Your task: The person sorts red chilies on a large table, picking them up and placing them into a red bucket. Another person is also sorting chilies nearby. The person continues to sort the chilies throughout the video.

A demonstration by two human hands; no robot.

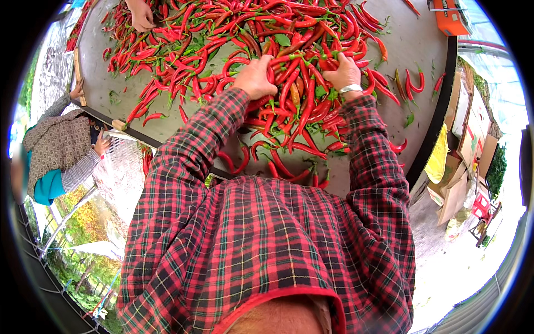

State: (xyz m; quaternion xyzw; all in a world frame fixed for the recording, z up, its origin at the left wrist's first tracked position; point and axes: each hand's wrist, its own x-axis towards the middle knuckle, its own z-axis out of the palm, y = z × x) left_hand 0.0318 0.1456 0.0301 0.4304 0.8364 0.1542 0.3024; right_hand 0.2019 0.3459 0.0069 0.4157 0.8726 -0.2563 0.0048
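Long red chili peppers (303,119) with green stems and some leaves lie in a thick heap on the grey table before me. My left hand (257,78) is closed on chilies at the left of this heap, its thumb turned inward. Opposite it, my right hand (344,73), with a pale band at the wrist, is curled on chilies at the heap's right side. A bunch of peppers lies between the two hands. The undersides of my fingers are partly hidden among the pods.
At the upper left another person's hand (142,15) touches chilies. A person in a patterned garment (58,145) stands at the left table edge. An orange box (449,19) sits at the far right corner. Flattened cardboard (473,133) and a yellow bag (437,156) are beyond the right edge.
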